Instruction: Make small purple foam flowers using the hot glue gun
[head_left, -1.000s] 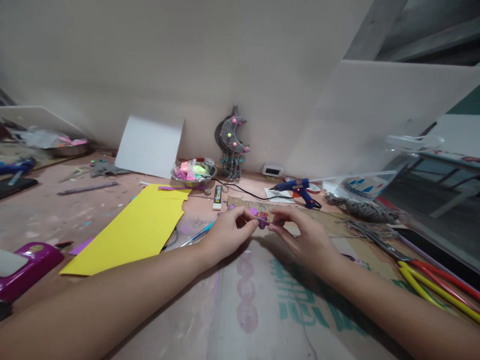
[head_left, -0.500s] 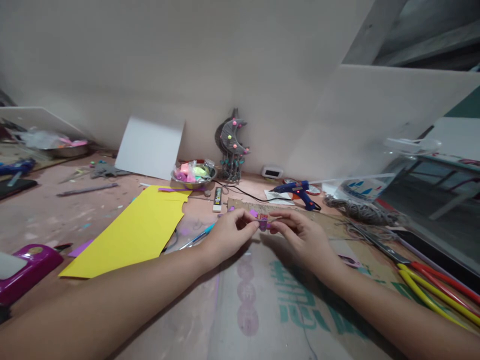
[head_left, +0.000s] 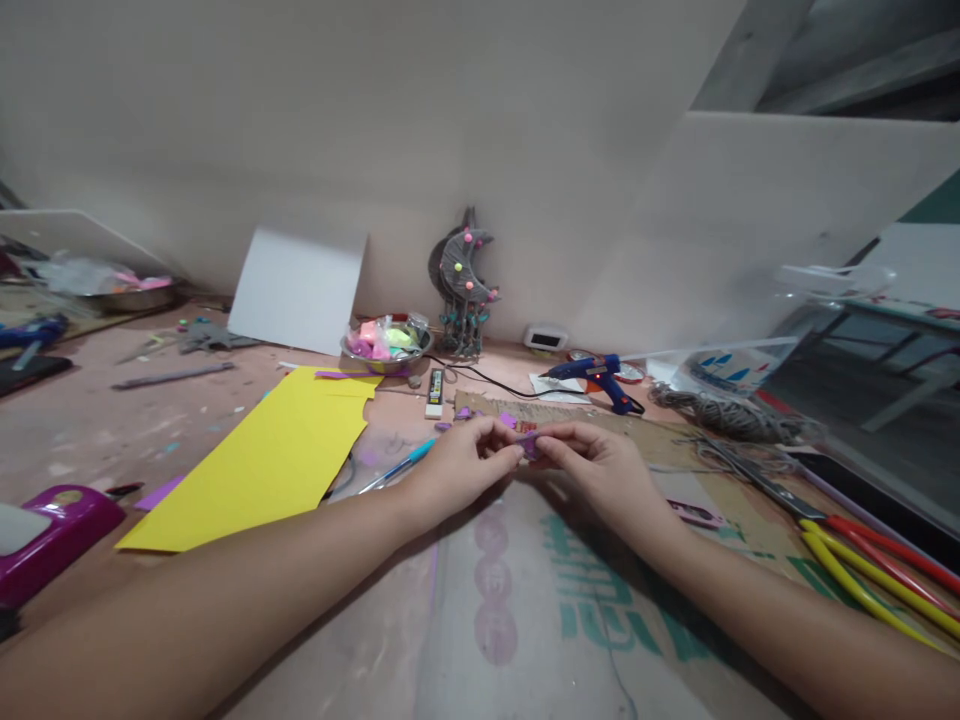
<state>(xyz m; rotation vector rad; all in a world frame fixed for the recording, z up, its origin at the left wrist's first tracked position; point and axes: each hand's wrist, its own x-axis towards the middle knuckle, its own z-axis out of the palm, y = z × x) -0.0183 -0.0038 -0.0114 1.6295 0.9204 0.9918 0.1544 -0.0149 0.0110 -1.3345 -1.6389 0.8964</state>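
Note:
A small purple piece (head_left: 529,444), perhaps cut paper or foam, is pinched between my two hands over the cardboard sheet (head_left: 517,620). My left hand (head_left: 472,458) grips its left side with thumb and forefinger. On its right side my right hand (head_left: 592,462) pinches it in the same way. More purple scraps (head_left: 465,412) lie just beyond my fingers. A blue pen (head_left: 401,465) rests beside my left hand, partly covered by it. Near my right wrist is a pink-handled cutter (head_left: 696,513).
Yellow paper (head_left: 255,465) lies left, beside a magenta tool (head_left: 56,535). At the back are a bowl of coloured clay (head_left: 386,342), a grey moon ornament (head_left: 463,275) and a blue glue gun (head_left: 596,375). Large scissors (head_left: 817,530) and grey yarn (head_left: 724,412) lie right.
The purple piece has turned between my fingers, and my fingertips have come closer together on it. The view has shifted slightly.

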